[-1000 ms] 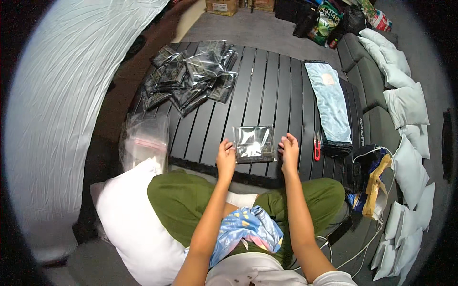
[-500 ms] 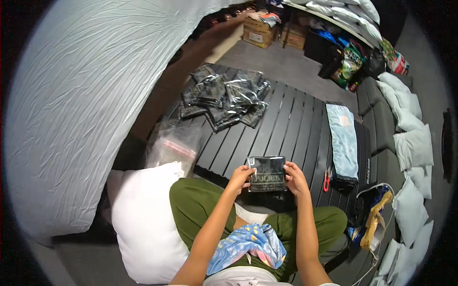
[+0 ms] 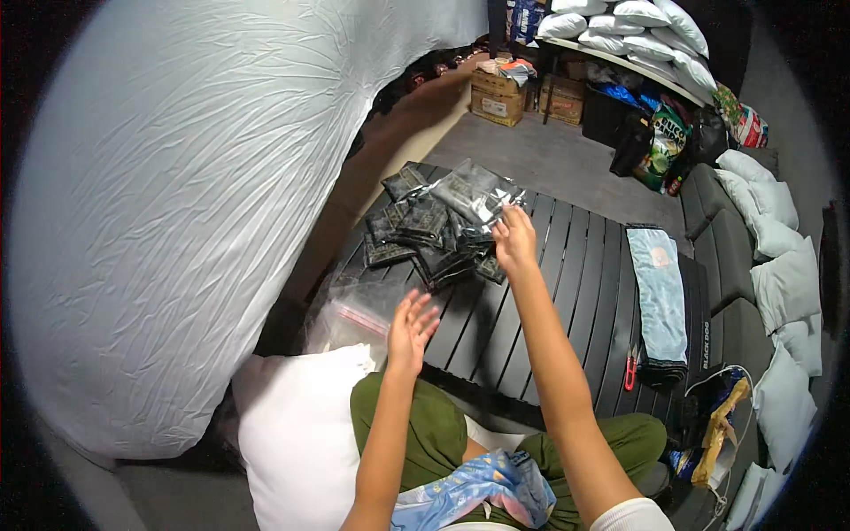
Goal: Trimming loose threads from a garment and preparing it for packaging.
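My right hand (image 3: 516, 237) reaches out over the slatted black table (image 3: 553, 292), its fingertips closed at the near right corner of a flat black packet (image 3: 476, 193) in clear plastic. This packet lies across the top of a pile of similar dark packets (image 3: 416, 221), its wrap shining with glare. Nothing is in my left hand (image 3: 412, 332), which hovers with fingers apart above the table's near left edge. Close beside it is a stack of clear plastic bags (image 3: 354, 319) with a reddish strip.
Folded light-blue cloth (image 3: 657, 288) and red-handled scissors (image 3: 630, 370) lie on the table's right side. A white pillow (image 3: 297, 434) sits at my left, beneath a large draped grey sheet (image 3: 204, 177). Pale cushions (image 3: 788, 283) line the sofa; cardboard boxes (image 3: 498, 96) stand at the back.
The black packet, held in both hands before my lap, has gone forward with my right hand onto the pile. My left hand has let go and moved left. The view has shifted.
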Demonstrator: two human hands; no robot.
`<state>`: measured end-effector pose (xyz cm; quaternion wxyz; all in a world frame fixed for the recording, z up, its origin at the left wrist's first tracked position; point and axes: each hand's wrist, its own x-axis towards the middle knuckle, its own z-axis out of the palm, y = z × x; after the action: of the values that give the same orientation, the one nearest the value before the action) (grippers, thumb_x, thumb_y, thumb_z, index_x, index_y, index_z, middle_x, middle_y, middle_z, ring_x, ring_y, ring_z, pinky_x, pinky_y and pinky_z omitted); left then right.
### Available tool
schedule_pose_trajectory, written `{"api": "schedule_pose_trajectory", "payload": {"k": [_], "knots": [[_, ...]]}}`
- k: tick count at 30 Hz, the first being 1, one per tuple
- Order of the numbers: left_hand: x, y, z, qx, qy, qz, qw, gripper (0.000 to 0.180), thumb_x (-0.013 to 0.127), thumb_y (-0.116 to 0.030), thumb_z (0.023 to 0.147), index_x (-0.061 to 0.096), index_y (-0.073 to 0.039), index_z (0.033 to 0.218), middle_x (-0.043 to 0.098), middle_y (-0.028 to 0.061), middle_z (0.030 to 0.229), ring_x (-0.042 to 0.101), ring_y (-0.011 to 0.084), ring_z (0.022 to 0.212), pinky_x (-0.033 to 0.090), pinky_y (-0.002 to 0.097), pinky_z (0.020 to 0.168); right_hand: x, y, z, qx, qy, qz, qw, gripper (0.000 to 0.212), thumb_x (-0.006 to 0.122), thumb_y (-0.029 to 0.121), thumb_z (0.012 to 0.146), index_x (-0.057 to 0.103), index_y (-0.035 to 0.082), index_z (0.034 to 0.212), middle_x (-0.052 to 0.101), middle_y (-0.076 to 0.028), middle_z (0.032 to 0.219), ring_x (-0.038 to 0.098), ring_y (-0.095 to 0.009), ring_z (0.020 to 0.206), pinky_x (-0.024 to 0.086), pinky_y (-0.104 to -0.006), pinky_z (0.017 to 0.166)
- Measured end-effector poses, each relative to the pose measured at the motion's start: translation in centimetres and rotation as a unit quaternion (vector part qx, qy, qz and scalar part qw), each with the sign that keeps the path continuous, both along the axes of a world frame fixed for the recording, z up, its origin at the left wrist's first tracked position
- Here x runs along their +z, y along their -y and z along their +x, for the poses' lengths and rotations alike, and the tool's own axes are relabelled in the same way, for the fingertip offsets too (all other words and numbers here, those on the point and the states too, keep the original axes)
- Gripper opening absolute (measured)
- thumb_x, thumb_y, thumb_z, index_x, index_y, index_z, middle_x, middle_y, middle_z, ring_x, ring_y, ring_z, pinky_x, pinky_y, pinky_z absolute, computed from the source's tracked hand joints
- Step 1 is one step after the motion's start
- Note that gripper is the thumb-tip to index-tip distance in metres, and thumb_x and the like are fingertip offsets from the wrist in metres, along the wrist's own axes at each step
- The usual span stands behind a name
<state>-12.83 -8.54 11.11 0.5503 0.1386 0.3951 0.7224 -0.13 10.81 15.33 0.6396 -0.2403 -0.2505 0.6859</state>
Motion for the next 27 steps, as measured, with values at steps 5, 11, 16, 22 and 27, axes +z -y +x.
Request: {"api": "schedule_pose_trajectory", "payload": {"k": [5, 11, 16, 22, 27], "knots": [[-4.9, 2.3, -0.3, -0.04, 0.019, -0.052, 0.998, 0.038, 0.048, -0.028, 0.085, 0.045, -0.006, 0.116, 0.054, 0.0072, 0.107, 0.055, 0.0187, 0.088, 0.046, 0.0305, 0.076, -6.7, 4.1, 0.8, 0.083, 0.048, -0.122, 0.988, 0.032, 0.062, 0.024, 0.077, 0.05, 0.007, 0.1, 0.052, -0.01, 0.095, 0.053, -0.019, 0.076, 0.046, -0.0273, 0.058], [-3.8, 2.6, 1.0, -0.102, -0.095, -0.1, 0.985, 0.028, 0.045, -0.022, 0.087, 0.048, -0.005, 0.109, 0.057, 0.0049, 0.098, 0.056, 0.014, 0.082, 0.044, 0.0263, 0.072, -11.6, 8.7, 12.7, 0.102, 0.197, -0.213, 0.951, 0.024, 0.059, 0.023, 0.078, 0.053, 0.007, 0.095, 0.057, -0.009, 0.095, 0.056, -0.021, 0.083, 0.047, -0.0329, 0.07], [-4.4, 2.0, 3.5, -0.193, -0.222, -0.154, 0.943, 0.026, 0.045, -0.023, 0.088, 0.049, -0.007, 0.108, 0.057, 0.004, 0.098, 0.056, 0.0111, 0.078, 0.045, 0.0234, 0.067, -11.9, 8.2, 25.5, 0.085, 0.341, -0.161, 0.922, 0.021, 0.058, 0.025, 0.079, 0.052, 0.008, 0.091, 0.057, -0.003, 0.082, 0.055, -0.012, 0.071, 0.044, -0.0226, 0.057], [-5.4, 2.2, 8.1, -0.247, -0.315, -0.131, 0.907, 0.024, 0.046, -0.02, 0.088, 0.05, -0.004, 0.106, 0.058, 0.0036, 0.095, 0.054, 0.0088, 0.074, 0.044, 0.0235, 0.067, -7.8, 10.5, 33.2, 0.078, 0.748, 0.037, 0.658, 0.026, 0.056, 0.024, 0.078, 0.058, 0.002, 0.091, 0.06, -0.01, 0.085, 0.058, -0.023, 0.072, 0.045, -0.032, 0.066], [-10.1, -0.3, 17.5, -0.309, -0.342, -0.06, 0.885, 0.023, 0.053, -0.021, 0.082, 0.056, -0.005, 0.099, 0.059, 0.0032, 0.087, 0.053, 0.0093, 0.067, 0.043, 0.0225, 0.061, -9.3, 11.3, 37.4, -0.083, 0.858, 0.086, 0.5, 0.03, 0.066, 0.018, 0.062, 0.06, 0.004, 0.089, 0.056, -0.013, 0.094, 0.046, -0.03, 0.1, 0.036, -0.0367, 0.087]]}}
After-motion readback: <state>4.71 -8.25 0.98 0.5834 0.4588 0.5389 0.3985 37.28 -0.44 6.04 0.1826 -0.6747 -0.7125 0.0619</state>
